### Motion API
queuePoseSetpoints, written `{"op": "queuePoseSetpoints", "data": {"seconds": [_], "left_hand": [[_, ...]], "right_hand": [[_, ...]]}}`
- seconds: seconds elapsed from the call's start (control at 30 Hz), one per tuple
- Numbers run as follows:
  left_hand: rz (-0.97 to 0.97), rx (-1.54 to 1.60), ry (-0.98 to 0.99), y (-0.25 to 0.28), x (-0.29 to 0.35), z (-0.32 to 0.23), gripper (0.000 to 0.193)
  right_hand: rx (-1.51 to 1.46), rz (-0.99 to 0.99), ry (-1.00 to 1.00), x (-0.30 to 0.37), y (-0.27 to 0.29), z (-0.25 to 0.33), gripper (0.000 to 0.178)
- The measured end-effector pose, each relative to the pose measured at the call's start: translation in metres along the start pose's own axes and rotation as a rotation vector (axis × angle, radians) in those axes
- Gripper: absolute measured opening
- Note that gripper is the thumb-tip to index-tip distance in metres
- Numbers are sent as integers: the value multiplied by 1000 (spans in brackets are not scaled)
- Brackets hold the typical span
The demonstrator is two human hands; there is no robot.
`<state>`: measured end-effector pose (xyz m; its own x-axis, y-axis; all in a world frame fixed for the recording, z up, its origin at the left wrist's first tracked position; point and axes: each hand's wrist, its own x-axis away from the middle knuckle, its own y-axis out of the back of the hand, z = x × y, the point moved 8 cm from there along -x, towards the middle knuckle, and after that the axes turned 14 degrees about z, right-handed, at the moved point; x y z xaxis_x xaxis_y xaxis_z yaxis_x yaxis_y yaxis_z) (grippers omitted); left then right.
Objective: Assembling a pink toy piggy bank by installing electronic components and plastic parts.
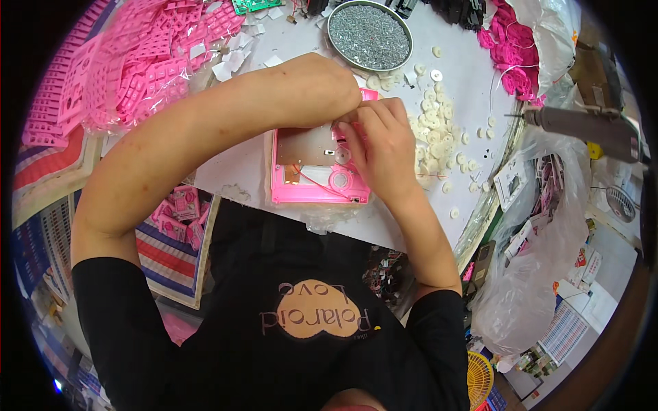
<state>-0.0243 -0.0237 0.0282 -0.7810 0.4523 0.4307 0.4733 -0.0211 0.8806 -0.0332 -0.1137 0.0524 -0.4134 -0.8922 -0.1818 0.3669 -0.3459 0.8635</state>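
Observation:
A pink plastic toy housing point(277, 185) lies open on the white table below both hands. Inside it are a grey metal-looking plate point(301, 147), a round white part point(339, 180) and thin red wires. My left hand point(327, 85) bends down over the housing's far edge, its fingers hidden behind the wrist and back of the hand. My right hand point(384, 140) rests at the housing's right side, thumb and fingers drawn together near the far right corner, close to the left hand. What the right fingertips pinch cannot be made out.
A round tin of small screws point(370, 35) stands beyond the hands. White plastic discs point(435, 127) lie scattered to the right. Pink molded parts point(157, 55) are heaped at the far left, pink wire bundles point(517, 51) at the far right. An electric screwdriver point(582, 130) hangs at the right.

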Motion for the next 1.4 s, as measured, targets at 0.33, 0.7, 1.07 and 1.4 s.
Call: {"op": "queuePoseSetpoints", "data": {"seconds": [0.33, 0.7, 1.07, 1.4], "left_hand": [[-109, 73, -29, 2, 9, -3, 11], [-180, 146, 37, -10, 10, 0, 14], [-247, 216, 37, -15, 11, 3, 13], [-732, 658, 288, 17, 89, 48, 15]], "right_hand": [[-72, -53, -32, 2, -8, -14, 13], [142, 240, 70, 14, 1, 17, 20], [79, 196, -8, 16, -4, 16, 31], [0, 213, 88, 20, 4, 15, 31]]}}
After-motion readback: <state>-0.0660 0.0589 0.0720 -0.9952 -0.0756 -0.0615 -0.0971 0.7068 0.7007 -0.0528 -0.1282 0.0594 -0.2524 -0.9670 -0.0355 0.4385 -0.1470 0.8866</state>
